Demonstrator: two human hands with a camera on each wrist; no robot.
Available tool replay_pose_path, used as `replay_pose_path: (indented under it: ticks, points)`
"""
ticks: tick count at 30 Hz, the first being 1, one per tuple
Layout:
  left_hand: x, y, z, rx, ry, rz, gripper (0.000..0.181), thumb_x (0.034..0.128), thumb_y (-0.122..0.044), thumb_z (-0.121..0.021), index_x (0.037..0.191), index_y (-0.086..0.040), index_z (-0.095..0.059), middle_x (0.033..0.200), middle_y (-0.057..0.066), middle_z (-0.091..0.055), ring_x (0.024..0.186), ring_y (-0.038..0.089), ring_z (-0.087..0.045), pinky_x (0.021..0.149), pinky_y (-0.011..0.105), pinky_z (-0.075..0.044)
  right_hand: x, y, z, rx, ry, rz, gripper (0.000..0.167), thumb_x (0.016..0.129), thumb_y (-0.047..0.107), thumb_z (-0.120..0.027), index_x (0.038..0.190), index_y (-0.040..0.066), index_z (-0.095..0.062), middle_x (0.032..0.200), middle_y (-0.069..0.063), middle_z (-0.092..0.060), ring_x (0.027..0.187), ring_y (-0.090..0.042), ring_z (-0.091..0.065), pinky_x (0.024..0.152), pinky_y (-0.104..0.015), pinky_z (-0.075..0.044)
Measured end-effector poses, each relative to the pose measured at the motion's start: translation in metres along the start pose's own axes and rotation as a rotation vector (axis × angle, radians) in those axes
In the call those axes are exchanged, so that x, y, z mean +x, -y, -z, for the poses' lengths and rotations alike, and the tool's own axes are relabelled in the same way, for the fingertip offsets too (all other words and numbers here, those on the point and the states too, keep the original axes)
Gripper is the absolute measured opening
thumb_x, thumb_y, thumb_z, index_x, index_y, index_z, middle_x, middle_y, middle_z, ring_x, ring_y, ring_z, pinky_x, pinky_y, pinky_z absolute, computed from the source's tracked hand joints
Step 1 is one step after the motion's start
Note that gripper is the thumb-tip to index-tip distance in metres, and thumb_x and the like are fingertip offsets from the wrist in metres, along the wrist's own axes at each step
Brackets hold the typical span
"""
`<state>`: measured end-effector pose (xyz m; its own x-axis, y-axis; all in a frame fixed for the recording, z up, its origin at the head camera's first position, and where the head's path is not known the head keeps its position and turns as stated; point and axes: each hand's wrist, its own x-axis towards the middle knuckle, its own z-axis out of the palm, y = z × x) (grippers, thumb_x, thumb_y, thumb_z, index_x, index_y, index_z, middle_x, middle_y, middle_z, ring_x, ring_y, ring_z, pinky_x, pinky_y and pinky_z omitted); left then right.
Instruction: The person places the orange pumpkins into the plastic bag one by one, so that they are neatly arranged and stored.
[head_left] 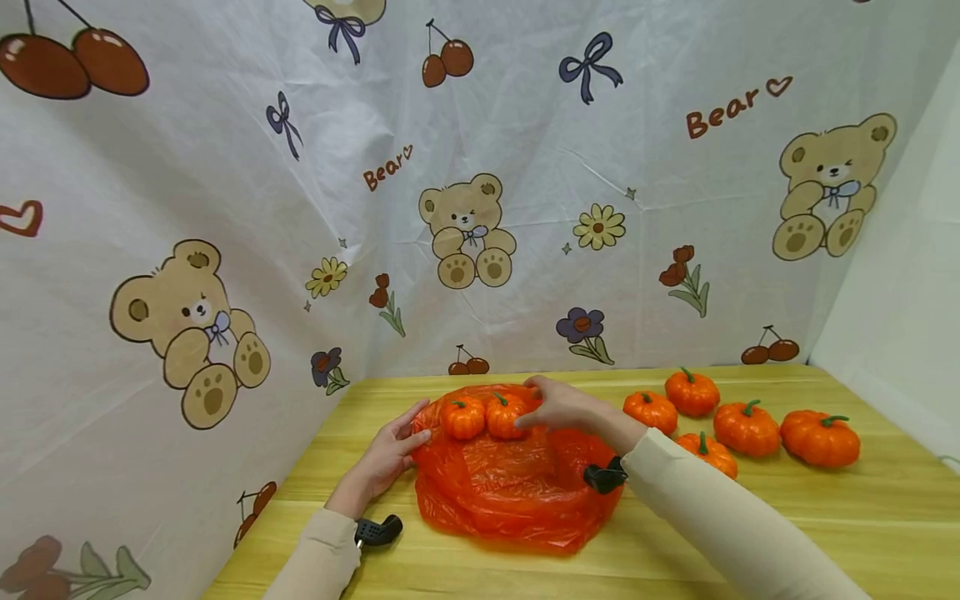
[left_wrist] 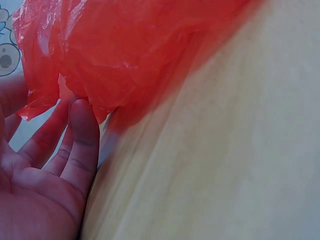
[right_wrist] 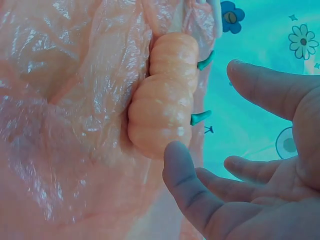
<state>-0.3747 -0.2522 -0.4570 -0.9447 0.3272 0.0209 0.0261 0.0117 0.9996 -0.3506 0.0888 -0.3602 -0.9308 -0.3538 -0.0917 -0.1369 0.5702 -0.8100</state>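
Observation:
A red plastic bag lies spread on the table, its mouth facing up. Two small orange pumpkins with green stems, the left one and the right one, sit side by side at its far side. My left hand holds the bag's left edge; in the left wrist view the film hangs between thumb and fingers. Spread apart, the fingers of my right hand are beside the right pumpkin. In the right wrist view one fingertip is at the nearer pumpkin, and the thumb stands away from it.
Several more pumpkins stand on the wooden table to the right, partly behind my right forearm. A white curtain printed with bears and flowers hangs behind the table and along its left side.

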Motion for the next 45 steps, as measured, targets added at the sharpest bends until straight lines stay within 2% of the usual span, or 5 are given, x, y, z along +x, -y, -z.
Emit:
replay_pose_path:
  ticks: [14,24,38,42,45]
  points:
    - [0.001,0.000,0.001,0.015,-0.013,0.010,0.071,0.1019,-0.017,-0.065,0.163,-0.028,-0.032,0.158,0.020,-0.041,0.106,0.015,-0.064,0.078,0.028,-0.059,-0.038,0.002,0.034,-0.109,0.006,0.054,0.082,0.089,0.031,-0.082,0.156,0.012,-0.040,0.155,-0.023,-0.046,0.134,-0.043,-0.053,0.102,-0.053,-0.053]
    - [0.000,0.002,0.001,0.009,-0.010,0.011,0.068,0.1020,-0.017,-0.065,0.161,-0.033,-0.036,0.162,0.018,-0.039,0.106,0.015,-0.063,0.079,0.026,-0.058,-0.070,-0.005,0.054,-0.047,0.031,0.110,0.081,0.090,0.031,-0.080,0.157,0.013,-0.038,0.156,-0.023,-0.045,0.136,-0.048,-0.051,0.102,-0.056,-0.054]
    - [0.005,0.000,-0.005,0.013,-0.003,0.021,0.071,0.1015,-0.017,-0.066,0.163,-0.029,-0.033,0.160,0.019,-0.040,0.104,0.014,-0.064,0.075,0.026,-0.058,-0.115,-0.046,0.083,0.025,-0.009,0.148,0.081,0.091,0.031,-0.080,0.157,0.007,-0.038,0.151,-0.026,-0.049,0.132,-0.048,-0.053,0.090,-0.043,-0.060]
    - [0.005,0.001,-0.003,0.019,0.019,0.025,0.073,0.1012,-0.019,-0.067,0.164,-0.029,-0.030,0.161,0.019,-0.038,0.107,0.015,-0.063,0.077,0.026,-0.058,-0.125,-0.056,0.093,-0.020,-0.037,0.171,0.076,0.092,0.030,-0.079,0.154,0.008,-0.042,0.148,-0.024,-0.053,0.130,-0.047,-0.054,0.094,-0.045,-0.059]
    - [0.000,0.002,0.003,0.015,-0.007,0.021,0.072,0.1012,-0.018,-0.066,0.163,-0.028,-0.032,0.162,0.019,-0.038,0.109,0.016,-0.063,0.077,0.026,-0.059,-0.125,-0.061,0.098,-0.069,-0.038,0.218,0.070,0.093,0.030,-0.078,0.152,0.011,-0.046,0.146,-0.021,-0.055,0.130,-0.046,-0.055,0.100,-0.050,-0.056]
